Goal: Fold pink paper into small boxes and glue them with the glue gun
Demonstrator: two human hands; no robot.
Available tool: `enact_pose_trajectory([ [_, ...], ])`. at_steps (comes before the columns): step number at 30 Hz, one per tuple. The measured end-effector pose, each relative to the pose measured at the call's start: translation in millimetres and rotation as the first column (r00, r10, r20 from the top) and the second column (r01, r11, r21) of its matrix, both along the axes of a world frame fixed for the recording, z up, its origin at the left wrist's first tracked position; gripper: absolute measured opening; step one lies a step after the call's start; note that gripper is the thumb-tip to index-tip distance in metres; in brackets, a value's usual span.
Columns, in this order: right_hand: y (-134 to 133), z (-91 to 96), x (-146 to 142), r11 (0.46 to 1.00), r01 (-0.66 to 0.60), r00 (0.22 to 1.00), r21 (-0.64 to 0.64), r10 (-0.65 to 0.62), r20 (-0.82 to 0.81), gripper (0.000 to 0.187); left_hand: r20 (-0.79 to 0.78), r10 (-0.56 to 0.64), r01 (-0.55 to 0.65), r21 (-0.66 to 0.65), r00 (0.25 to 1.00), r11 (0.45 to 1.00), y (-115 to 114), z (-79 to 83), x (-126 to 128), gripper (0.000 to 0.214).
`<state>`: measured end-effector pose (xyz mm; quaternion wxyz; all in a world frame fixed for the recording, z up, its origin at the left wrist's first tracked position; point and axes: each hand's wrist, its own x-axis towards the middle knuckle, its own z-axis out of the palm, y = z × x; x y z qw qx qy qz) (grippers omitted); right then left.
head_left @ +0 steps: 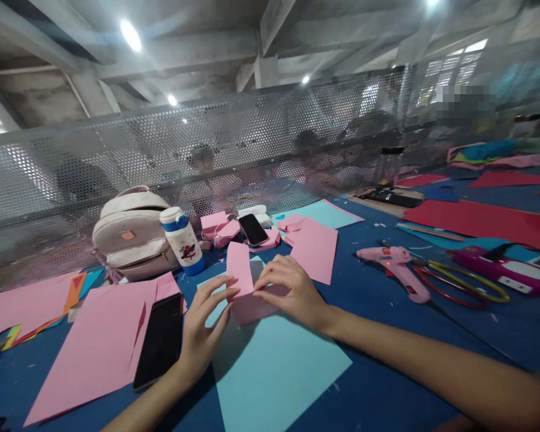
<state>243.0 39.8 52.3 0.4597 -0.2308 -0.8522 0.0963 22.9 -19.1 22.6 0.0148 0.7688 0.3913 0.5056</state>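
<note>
A folded piece of pink paper (240, 270) stands up between my two hands, its lower part bent over a light blue sheet (279, 366). My left hand (207, 318) is at its left edge, with thumb and fingers closed on the paper. From the right, my right hand (290, 291) pinches the fold of the same paper between thumb and fingertips. Some of the paper's right side is hidden behind my right hand. Left of my left hand lies a black phone (159, 342) on a large pink sheet (94, 342).
A white backpack (137, 237) and a cartoon bottle (184, 240) stand at the back left. Pink paper pieces and a second phone (252, 229) lie behind my hands. On the right are a pink glue gun (396, 264) with its cord, scissors (459, 285) and red sheets (490, 219).
</note>
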Motion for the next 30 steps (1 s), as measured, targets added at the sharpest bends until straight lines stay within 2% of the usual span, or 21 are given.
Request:
enact_pose_trajectory([
  [10, -2.3, -1.8, -0.8, 0.994, -0.034, 0.999, 0.103, 0.033, 0.021, 0.019, 0.058, 0.038, -0.041, 0.042, 0.998, 0.998, -6.1, 9.2, 1.9, 0.013],
  [23, -2.1, -1.8, -1.7, 0.982, -0.017, 1.000, 0.189, 0.013, 0.019, 0.022, 0.046, 0.007, -0.011, 0.070, 0.999, 0.998, -6.3, 14.8, 0.8, 0.017],
  [27, -2.2, -1.3, -1.8, 0.981, 0.020, 1.000, 0.193, -0.024, 0.017, 0.017, 0.030, -0.005, 0.002, 0.093, 1.000, 0.996, -6.5, 16.4, 0.1, 0.020],
  [30, -4.6, 0.4, -2.0, 0.965, 0.043, 0.998, 0.259, -0.052, 0.029, 0.012, -0.001, -0.012, 0.012, 0.117, 1.000, 0.993, -7.7, 18.8, 1.4, 0.021],
])
